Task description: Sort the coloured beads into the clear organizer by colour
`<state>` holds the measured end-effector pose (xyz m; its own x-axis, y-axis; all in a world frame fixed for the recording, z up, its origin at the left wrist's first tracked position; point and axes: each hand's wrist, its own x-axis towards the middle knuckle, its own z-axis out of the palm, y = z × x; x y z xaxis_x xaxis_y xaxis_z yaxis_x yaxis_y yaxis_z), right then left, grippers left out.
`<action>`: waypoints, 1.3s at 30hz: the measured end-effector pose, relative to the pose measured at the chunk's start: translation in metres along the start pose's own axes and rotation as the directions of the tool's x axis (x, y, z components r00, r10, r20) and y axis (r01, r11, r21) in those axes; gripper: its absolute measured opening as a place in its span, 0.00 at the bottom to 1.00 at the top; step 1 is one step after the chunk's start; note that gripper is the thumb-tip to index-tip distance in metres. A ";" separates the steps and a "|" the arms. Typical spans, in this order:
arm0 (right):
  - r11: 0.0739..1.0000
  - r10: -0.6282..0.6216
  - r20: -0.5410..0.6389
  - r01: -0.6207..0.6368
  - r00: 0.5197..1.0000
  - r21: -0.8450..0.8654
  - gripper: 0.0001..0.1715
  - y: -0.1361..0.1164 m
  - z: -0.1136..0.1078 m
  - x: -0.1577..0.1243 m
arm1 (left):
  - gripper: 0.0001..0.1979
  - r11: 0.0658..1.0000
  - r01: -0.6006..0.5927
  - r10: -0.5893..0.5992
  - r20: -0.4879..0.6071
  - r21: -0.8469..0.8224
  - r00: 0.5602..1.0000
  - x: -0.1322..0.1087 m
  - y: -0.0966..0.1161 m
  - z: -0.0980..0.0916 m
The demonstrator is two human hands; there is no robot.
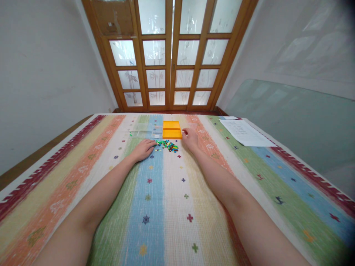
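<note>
Blue, green, white, yellow and orange striped cloth (146, 236): fills the lower frame, small crosses and snowflakes printed on it, dark red toothed bands near both sides.
Left hand (144, 149): centre, palm down, fingers together and slightly bent, tips at the pile's left edge; cannot tell if a piece is pinched.
Toy pieces (169, 147): loose pile, frame centre, between the hands; tiny, green, blue, yellow, dark, a few white.
Right hand (190, 139): right of centre, fingers curled beside the tray's right edge; cannot tell what, if anything, is pinched.
Tray (172, 133): orange-yellow, shallow, two sections, just beyond the pile.
Clear container (144, 128): left of tray, small green bit at its lower left.
Paper (244, 132): white, printed, right of centre.
Doors (168, 62): brown wood, frosted panes, top centre.
Walls (47, 55): pale, upper left and right.
</note>
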<state>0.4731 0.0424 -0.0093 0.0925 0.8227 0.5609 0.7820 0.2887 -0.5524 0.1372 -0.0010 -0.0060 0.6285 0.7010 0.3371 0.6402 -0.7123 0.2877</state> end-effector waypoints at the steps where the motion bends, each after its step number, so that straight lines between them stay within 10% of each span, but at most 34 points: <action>1: 1.000 0.001 -0.001 -0.001 1.000 0.000 0.18 0.000 0.000 0.000 | 0.21 1.000 -0.007 0.007 0.001 -0.002 1.000 0.000 0.000 0.000; 39: 0.999 -0.037 0.019 0.037 0.999 0.009 0.15 0.004 0.007 0.000 | 0.19 0.996 0.013 0.005 -0.192 0.091 0.981 -0.001 -0.015 -0.004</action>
<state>0.4725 0.0471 -0.0156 0.0517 0.8209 0.5687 0.7795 0.3228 -0.5369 0.1252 0.0088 -0.0073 0.5352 0.6777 0.5042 0.6856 -0.6972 0.2093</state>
